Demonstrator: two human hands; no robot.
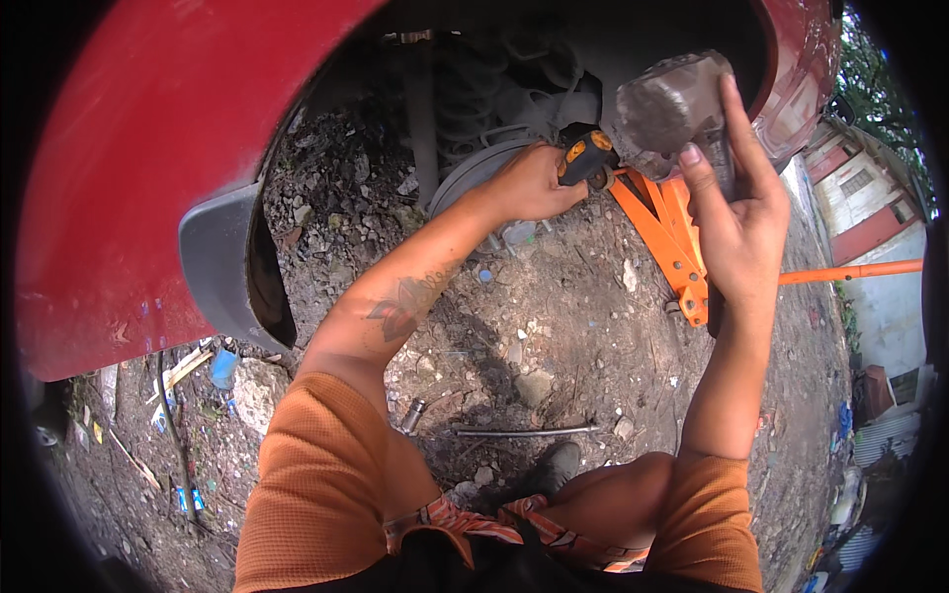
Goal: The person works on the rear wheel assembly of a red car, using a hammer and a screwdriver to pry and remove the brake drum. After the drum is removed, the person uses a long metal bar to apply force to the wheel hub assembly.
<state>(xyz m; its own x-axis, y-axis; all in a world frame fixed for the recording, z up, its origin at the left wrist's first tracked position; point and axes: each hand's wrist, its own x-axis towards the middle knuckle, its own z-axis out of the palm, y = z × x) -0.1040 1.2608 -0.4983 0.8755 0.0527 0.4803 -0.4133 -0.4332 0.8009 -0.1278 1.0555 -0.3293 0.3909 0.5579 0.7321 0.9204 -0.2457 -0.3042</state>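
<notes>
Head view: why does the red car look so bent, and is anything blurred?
Head view: the fisheye lens curves the red car toward a dark rim; the grey part in the right hand looks smeared; the wheel well sits in shadow.

Red car body gleaming, grey mudflap hanging, bright orange jack glowing; black-and-orange tool handle showing, and a dull grey, possibly dusty-brown block looking mottled.
</notes>
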